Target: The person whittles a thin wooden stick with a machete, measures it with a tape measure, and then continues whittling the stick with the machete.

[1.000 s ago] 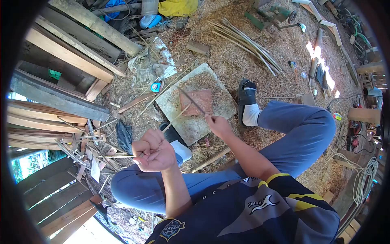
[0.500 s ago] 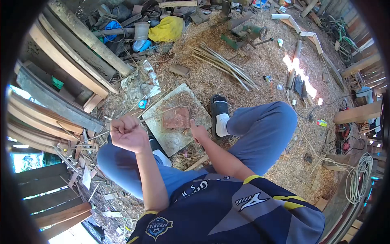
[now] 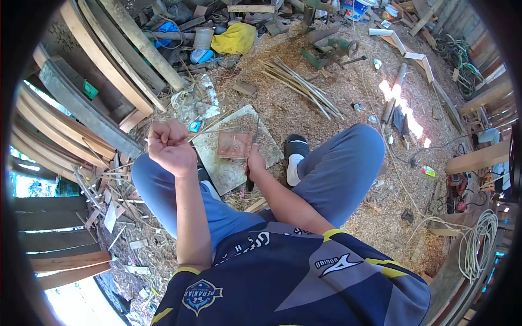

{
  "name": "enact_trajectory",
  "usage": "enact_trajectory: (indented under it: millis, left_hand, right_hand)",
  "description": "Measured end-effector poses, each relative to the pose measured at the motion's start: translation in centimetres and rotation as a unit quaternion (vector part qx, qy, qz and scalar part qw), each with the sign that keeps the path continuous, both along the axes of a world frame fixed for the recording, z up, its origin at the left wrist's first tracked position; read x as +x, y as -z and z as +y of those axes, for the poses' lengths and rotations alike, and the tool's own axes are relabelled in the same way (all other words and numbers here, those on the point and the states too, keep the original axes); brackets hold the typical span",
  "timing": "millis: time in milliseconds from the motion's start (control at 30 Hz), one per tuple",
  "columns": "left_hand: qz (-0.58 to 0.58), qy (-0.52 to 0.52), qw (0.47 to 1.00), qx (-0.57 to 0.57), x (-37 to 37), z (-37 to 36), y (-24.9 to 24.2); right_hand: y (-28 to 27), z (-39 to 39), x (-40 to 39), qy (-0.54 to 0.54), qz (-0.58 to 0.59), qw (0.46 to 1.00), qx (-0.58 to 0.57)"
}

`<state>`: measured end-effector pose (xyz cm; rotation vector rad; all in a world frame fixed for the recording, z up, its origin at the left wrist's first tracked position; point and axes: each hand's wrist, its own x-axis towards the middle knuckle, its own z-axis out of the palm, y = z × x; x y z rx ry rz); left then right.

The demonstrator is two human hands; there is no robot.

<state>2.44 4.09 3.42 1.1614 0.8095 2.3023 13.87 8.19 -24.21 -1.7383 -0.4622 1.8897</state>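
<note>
My left hand point(image 3: 171, 148) is a closed fist, raised above my left knee, around a thin wooden stick point(image 3: 209, 132). The stick runs right from the fist to above the far edge of a reddish square block point(image 3: 231, 146). That block lies on a pale, dusty slab point(image 3: 231, 176) on the ground between my feet. Just right of the block, my right hand point(image 3: 255, 163) is wrapped round the dark handle of a knife point(image 3: 250, 185). Its narrow blade points away from me, near the stick's far end.
Split sticks point(image 3: 304, 87) lie in a bundle on the shavings ahead. A green metal vise point(image 3: 337, 49) stands beyond them. Curved planks point(image 3: 103, 54) lean at the left, over wood scraps. A yellow cloth point(image 3: 235, 38) lies at the back; coiled rope point(image 3: 478, 244) hangs at right.
The knife blade now shows beside the block, pointing away from me, and my right hand has shifted slightly left. My left fist is a little higher in view. The whole view has shifted slightly.
</note>
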Motion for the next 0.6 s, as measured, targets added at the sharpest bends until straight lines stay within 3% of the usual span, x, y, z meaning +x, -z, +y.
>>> enact_trajectory:
  millis: [67,167,267,367,467,600]
  left_hand:
    - [0.022,0.001,1.0,-0.011,-0.1,0.1,-0.2]
    - [0.012,-0.022,0.999,-0.032,-1.4,0.4,0.9]
    - [-0.001,-0.029,0.998,-0.053,-2.6,0.1,2.0]
    - [-0.01,-0.028,0.998,-0.061,-4.4,0.3,3.4]
    - [-0.025,-0.039,0.995,-0.088,-5.6,0.7,4.5]
    - [-0.016,-0.02,0.998,-0.063,-6.3,1.3,5.9]
  right_hand:
    - [1.3,0.3,-0.4,-0.015,0.008,1.0,-0.003]
    - [1.4,0.6,-0.4,-0.048,-0.091,0.995,0.016]
    - [2.5,1.4,-3.0,0.022,-0.064,0.997,-0.028]
    - [1.5,1.5,-4.2,0.025,-0.088,0.996,-0.021]
    - [8.0,2.2,-4.5,-0.045,-0.144,0.988,0.042]
    - [9.5,1.9,-4.5,-0.079,-0.196,0.975,0.073]
